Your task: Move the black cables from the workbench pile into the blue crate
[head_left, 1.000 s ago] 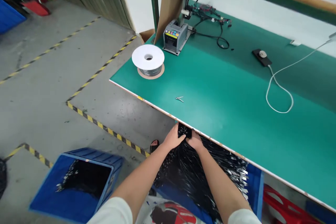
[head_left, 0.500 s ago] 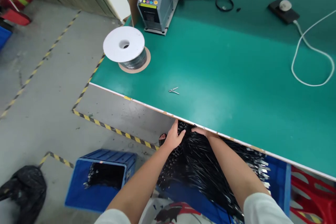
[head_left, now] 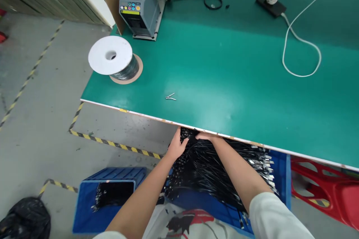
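Just under the front edge of the table, my left hand (head_left: 176, 146) is at the left end of a thick layer of black cables (head_left: 207, 164), thumb over them and fingers curled round the bunch. My right hand (head_left: 206, 136) grips the same bunch from the other side, its fingers partly hidden by the cables and table edge. The cables lie in a large blue bin (head_left: 287, 181), their metallic connector ends pointing right. On the table above rests a small pair of metal snips or tweezers (head_left: 170, 97).
On the green table (head_left: 224, 74) stand a wire spool (head_left: 110, 55), a grey tape dispenser (head_left: 140, 11) and a black box with a white cable (head_left: 270, 4). A smaller blue bin (head_left: 81, 209) holds more cables at lower left. A red stool (head_left: 331, 190) stands right, a black bag (head_left: 25, 218) left.
The view has shifted, so the table's things appear further left. Both hands stay at the same bunch of cables, with little visible movement against the bin.
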The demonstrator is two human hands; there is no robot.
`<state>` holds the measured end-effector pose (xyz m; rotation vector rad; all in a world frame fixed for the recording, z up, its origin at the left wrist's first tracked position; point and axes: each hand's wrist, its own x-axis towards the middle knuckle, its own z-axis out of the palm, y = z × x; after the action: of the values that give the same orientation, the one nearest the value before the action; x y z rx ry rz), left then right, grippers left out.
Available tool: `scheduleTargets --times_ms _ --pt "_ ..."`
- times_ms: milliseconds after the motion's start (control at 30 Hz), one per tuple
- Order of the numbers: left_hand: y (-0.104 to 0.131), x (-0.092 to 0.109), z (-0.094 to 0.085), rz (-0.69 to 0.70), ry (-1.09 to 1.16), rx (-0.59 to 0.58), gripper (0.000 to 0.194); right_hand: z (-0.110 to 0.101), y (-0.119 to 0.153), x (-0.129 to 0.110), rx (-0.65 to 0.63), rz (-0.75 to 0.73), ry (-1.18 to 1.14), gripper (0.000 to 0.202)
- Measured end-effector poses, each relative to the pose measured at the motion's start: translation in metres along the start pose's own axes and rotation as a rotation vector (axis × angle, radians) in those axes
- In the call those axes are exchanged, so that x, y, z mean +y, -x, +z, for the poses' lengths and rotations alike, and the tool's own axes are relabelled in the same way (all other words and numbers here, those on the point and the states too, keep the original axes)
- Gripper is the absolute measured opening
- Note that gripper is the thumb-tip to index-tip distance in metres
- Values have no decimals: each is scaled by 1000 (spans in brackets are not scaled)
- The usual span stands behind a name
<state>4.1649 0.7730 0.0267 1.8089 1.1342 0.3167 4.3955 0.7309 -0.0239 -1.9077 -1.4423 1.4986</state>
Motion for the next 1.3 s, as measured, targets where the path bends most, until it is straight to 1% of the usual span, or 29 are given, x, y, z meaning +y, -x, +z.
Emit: scheduleTargets --times_ms 33,133,167,200,233,267,367,433,467,533,600,667,733,900,967,1033,1100,1200,1233,1300 --pt "5 2 0 13 -17 10 77 -4 7 -6 -17 -30 8 27" --pt "27 9 2 47 -34 48 75 -10 27 -23 -72 -161 12 65" --pt "36 12 3 58 -22 50 74 -10 32 -27 -86 -200 10 75" --pt "45 15 5 66 -9 50 72 -10 37 -31 -93 -230 11 81" --pt "54 19 7 70 -4 51 72 -9 42 -34 -91 -246 15 82" --pt "62 23 9 70 -8 55 73 -7 47 -36 -78 -249 24 78" --pt "74 40 13 76 -53 75 84 -2 62 -40 -11 -186 79 58" --pt "70 54 14 43 -59 102 89 0 74 -44 32 -117 133 44" --pt "65 61 14 -8 -46 113 85 0 80 -45 51 -83 162 38" --pt "49 75 12 -142 -17 104 70 -1 90 -49 90 -18 213 29" --pt "32 85 10 -250 -25 35 54 -1 97 -52 131 54 257 27" --pt "15 90 8 -297 -59 -36 41 -1 98 -54 167 133 292 29" --pt "0 92 7 -323 -76 -66 34 0 95 -56 188 213 319 34" --pt "-29 87 16 -375 -65 -72 38 4 76 -63 204 384 363 56" --pt "-35 85 19 -389 -43 -56 35 6 71 -65 202 417 375 59" --pt "-37 84 19 -387 -10 -28 34 7 69 -66 195 415 375 58" --pt "-32 82 15 -364 28 -1 37 9 72 -65 191 375 357 53" --pt "-11 78 6 -288 79 37 46 12 81 -64 190 247 294 36" --pt "-1 76 3 -256 90 52 49 14 82 -65 192 200 273 33" --pt "16 66 -1 -192 103 88 52 15 79 -68 213 134 247 36"
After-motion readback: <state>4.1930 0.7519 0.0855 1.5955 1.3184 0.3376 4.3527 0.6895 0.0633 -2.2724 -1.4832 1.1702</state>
